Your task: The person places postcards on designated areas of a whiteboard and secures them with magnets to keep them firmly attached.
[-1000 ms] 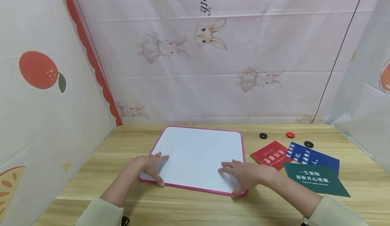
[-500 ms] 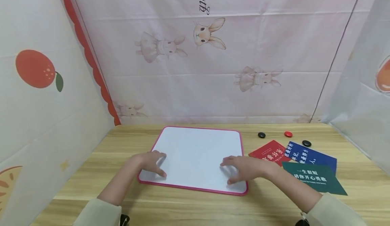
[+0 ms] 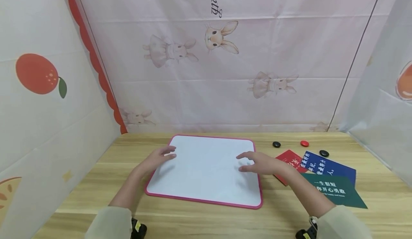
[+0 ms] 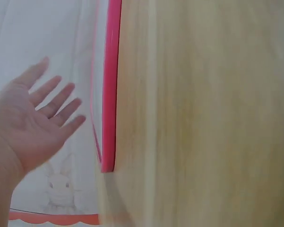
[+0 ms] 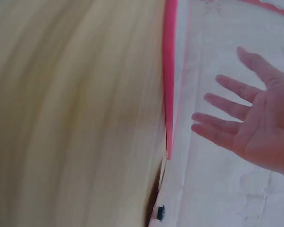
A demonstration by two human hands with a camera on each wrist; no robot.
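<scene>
A whiteboard (image 3: 206, 174) with a pink frame lies flat on the wooden table. Over its left edge hovers my left hand (image 3: 157, 158), fingers spread and nothing in them. In the left wrist view the same hand (image 4: 35, 116) shows an empty palm, apart from the pink frame (image 4: 111, 85). My right hand (image 3: 260, 162) hangs above the board's right edge, casting a soft shadow on the white surface. The right wrist view shows that hand (image 5: 250, 113) with its fingers fanned out, raised clear of the frame (image 5: 169, 71).
Right of the board, red (image 3: 291, 158), blue (image 3: 341, 167) and green (image 3: 338, 192) cards overlap on the table (image 3: 193, 221). Behind them sit a red magnet-like disc (image 3: 304, 143) and two black discs (image 3: 276, 144). Printed cloth walls (image 3: 206, 103) enclose the back and sides.
Both hands have lifted off the board's near corners and moved up and away toward the back. The whiteboard stays in place. The right hand and forearm now cover part of the red card.
</scene>
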